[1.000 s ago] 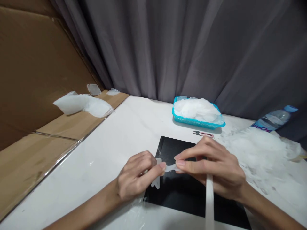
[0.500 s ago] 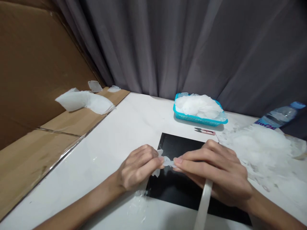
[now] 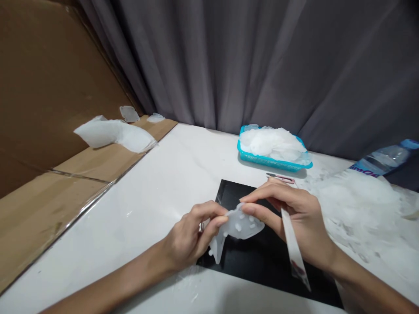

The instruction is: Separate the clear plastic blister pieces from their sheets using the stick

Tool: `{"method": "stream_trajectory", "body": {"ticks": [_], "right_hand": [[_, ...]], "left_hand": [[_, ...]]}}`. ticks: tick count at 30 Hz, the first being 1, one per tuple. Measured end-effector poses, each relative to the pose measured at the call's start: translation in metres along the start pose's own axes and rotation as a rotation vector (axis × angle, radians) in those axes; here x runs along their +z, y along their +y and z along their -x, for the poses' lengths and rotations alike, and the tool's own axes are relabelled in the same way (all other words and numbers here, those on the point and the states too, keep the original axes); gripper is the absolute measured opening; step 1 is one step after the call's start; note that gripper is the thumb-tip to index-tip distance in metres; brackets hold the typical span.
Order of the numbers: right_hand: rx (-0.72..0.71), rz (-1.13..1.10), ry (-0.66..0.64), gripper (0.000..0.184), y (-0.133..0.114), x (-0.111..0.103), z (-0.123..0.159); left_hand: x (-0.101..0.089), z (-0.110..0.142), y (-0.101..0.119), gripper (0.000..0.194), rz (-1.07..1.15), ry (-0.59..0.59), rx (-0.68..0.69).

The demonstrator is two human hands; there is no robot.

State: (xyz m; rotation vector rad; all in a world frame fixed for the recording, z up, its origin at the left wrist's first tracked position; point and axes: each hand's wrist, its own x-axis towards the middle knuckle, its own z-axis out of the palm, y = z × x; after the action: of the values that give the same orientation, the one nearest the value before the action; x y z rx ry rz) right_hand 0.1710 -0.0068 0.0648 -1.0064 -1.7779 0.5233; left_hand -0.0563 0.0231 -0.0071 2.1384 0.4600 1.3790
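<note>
Above the black mat (image 3: 258, 261), a translucent white plastic piece (image 3: 237, 224) is held up, folded, with several small white studs on its face. My left hand (image 3: 191, 231) pinches it near the fold between thumb and fingers. At its upper edge, the thumb and fingertips of my right hand (image 3: 297, 209) are closed on the same piece. A long white strip (image 3: 288, 233) hangs from my right palm, its reddish lower end over the mat; how it is gripped is hidden.
Behind the mat lie small pink-handled thread snips (image 3: 281, 178). A blue tray (image 3: 275, 163) is heaped with translucent white pieces. At right are a pile of similar pieces (image 3: 363, 200) and a water bottle (image 3: 382, 159). Cardboard (image 3: 81, 189) at left bears a white wrapped bundle (image 3: 113, 134).
The piece, bunched small between my fingertips before, is now raised and more spread, with its studs showing. My right hand has turned and lifted, swinging the white strip's lower end right.
</note>
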Motion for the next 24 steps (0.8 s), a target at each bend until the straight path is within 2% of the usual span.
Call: {"method": "stream_trajectory", "body": {"ticks": [2,6,8,10,14,18,20,24], "right_hand": [[0.061,0.007,-0.051,0.009,0.000,-0.004,-0.002],[0.185,0.029,-0.250,0.012,0.002,-0.013,-0.006],[0.194,0.045,-0.286,0.011,0.004,-0.016,-0.007],[0.155,0.079,-0.291,0.011,0.005,-0.017,-0.006],[0.023,0.164,-0.385,0.003,0.005,-0.021,-0.004],[0.002,0.215,-0.484,0.016,0.003,-0.027,-0.003],[-0.006,0.221,-0.468,0.014,0.002,-0.030,-0.003],[-0.035,0.226,-0.381,0.010,-0.001,-0.031,-0.004]], "left_hand": [[0.000,-0.002,0.004,0.023,-0.004,0.010,-0.069],[-0.001,-0.010,0.009,0.010,0.060,0.015,-0.310],[-0.003,-0.015,0.010,0.005,0.113,-0.048,-0.408],[-0.004,-0.020,0.011,0.015,0.140,-0.173,-0.465],[-0.005,-0.025,0.011,0.026,0.085,-0.391,-0.530],[-0.006,-0.027,0.009,0.031,0.067,-0.544,-0.536],[-0.007,-0.027,0.008,0.032,0.052,-0.554,-0.503],[-0.006,-0.024,0.006,0.038,0.036,-0.475,-0.472]]}}
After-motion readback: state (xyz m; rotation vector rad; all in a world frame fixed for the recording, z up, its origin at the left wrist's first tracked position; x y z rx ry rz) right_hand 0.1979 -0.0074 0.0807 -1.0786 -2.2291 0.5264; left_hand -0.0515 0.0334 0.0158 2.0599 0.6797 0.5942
